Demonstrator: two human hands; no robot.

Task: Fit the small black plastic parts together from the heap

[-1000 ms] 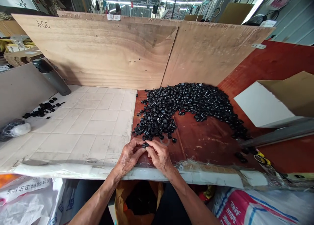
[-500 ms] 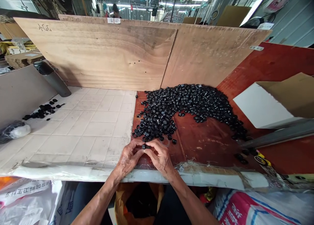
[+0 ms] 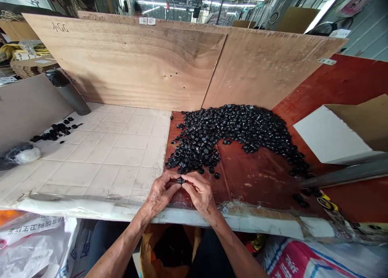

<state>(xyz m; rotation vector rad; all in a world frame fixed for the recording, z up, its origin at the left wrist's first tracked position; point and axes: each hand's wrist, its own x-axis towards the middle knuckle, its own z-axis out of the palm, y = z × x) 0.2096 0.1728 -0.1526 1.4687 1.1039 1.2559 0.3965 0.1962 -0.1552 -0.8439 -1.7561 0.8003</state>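
Note:
My left hand and my right hand meet fingertip to fingertip just above the table's front edge. Between them is a small black plastic part, pinched by thumb and forefinger on either side. Whether it is one piece or two joined pieces is too small to tell. Right behind my fingers begins a big curved heap of small black round parts, spread over the red board. A few loose ones lie close to my right fingertips.
White tiled surface covers the left, with a dark bottle and a small pile of black pieces. A plywood panel stands behind. An open carton, a grey bar and scissors are right. An open bag sits below.
Both hands stay together at nearly the same spot, still pinching the small black part, which shows slightly more between the fingertips. The camera view has shifted a little.

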